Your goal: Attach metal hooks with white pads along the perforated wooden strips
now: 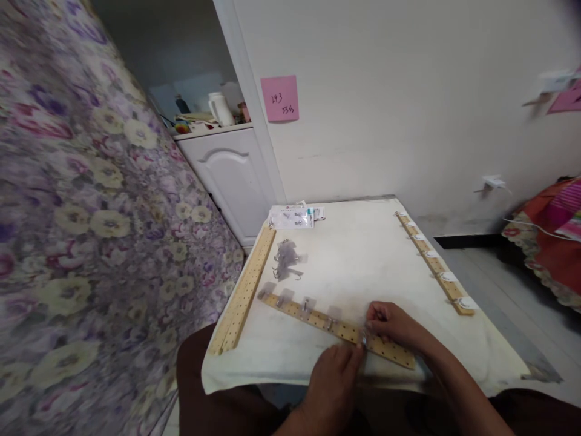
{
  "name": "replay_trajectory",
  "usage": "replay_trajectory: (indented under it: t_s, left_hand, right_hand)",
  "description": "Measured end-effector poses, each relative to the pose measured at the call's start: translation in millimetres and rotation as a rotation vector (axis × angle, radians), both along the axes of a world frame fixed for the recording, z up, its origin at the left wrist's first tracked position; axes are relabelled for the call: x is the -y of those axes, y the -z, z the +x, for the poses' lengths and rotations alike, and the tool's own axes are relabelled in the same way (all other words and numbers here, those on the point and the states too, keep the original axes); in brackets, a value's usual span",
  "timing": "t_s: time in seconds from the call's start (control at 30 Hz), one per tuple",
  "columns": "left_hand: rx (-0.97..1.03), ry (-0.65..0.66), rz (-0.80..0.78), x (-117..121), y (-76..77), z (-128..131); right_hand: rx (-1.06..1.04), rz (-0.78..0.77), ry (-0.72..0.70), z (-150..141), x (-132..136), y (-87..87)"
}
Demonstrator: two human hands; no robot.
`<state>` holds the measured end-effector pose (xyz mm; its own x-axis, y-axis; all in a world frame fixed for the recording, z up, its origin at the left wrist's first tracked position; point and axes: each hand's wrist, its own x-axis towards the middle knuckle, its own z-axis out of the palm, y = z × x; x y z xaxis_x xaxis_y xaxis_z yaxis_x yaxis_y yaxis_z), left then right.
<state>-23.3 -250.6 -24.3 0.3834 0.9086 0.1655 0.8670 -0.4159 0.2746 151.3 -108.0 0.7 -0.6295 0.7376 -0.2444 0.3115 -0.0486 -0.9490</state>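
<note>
A perforated wooden strip lies slanting across the near part of the table. Several small clear pieces with metal parts, probably hooks, sit along it. My left hand is at the strip's near edge, its fingers closed against the wood beside one clear piece. From the right, my right hand comes over the strip with thumb and fingers pinched just above that same piece. Whatever lies between those fingertips is hidden. A pile of clear pieces with metal hooks rests beyond the strip's left end.
Bare perforated strips lie along the table's left edge. Another strip with several white round pieces lies along the right edge. Packaged hooks are at the far left corner. A floral curtain hangs at left; a wall stands behind.
</note>
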Motion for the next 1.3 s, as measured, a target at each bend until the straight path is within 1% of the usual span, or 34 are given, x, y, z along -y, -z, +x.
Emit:
replay_trajectory:
  t_s: [0.17,0.23,0.33,0.43,0.57,0.7,0.8,0.97,1.13,1.3]
  left_hand:
    - [-0.028,-0.022,-0.022,-1,-1.6,1]
    - [-0.038,-0.032,-0.043,-2,-3.7,1]
    - [-0.018,-0.030,-0.055,-2,-6.1,1]
    - [0.008,-0.026,-0.040,-1,-5.6,1]
    - [-0.002,-0.029,-0.003,-1,-0.7,0]
    - [-0.007,-0.025,0.017,-3,3.8,-1]
    - [-0.009,-0.022,0.016,-4,4.1,-1]
    - [-0.011,-0.026,0.021,-5,3.7,-2]
    - [-0.026,-0.042,0.079,-7,5.2,-1]
    - [0.005,-0.054,0.054,-8,0.7,-1]
  right_hand:
    - [0.031,0.025,0.003,1,0,2.0]
    - [0.044,0.071,-0.003,3,0,2.3]
    - [0.047,0.133,-0.047,8,0,1.6]
    - [0.056,0.132,-0.082,11,1,0.4]
    - [0.073,0.131,-0.083,10,2,0.5]
    - [0.098,0.151,-0.064,7,2,4.7]
    - [0.114,0.167,-0.053,7,1,9.2]
    - [0.105,0.135,-0.057,6,0,12.9]
    - [0.120,0.134,-0.050,4,2,7.9]
    - [0.081,0.132,-0.088,8,4,0.7]
